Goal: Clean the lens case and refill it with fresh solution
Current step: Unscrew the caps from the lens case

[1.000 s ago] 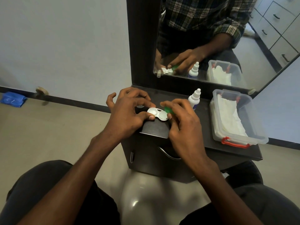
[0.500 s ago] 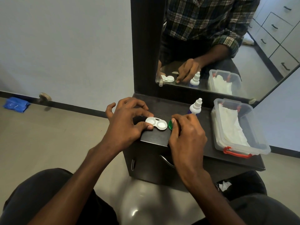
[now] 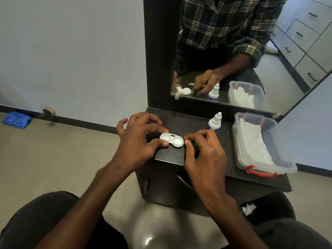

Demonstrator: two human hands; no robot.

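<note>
Currently, lens case: white, two wells, both uncovered, lying flat on the dark counter close to its near-left corner. Long axis is running left to right, tilting slightly nearer at the right end.

Left hand: thumb and fingertips are pinching the case's left well, steadying it; remaining fingers are arching above.

Right hand: fingers are curling round a green cap, holding it just right of the case's right well, touching or nearly so; which, I cannot tell.

Bottle: white-tipped, standing upright, far and right of the case, just beyond the right hand's knuckles. The right hand is the nearer one to it.

Plastic box: clear, red clasp, holding white tissue, sitting at the far right, well apart from the case.

Room: the case is sitting near the counter's front edge, so any push toward the person risks a drop. Bare counter is lying between case and mirror; probably space enough for setting the cap down.
</note>
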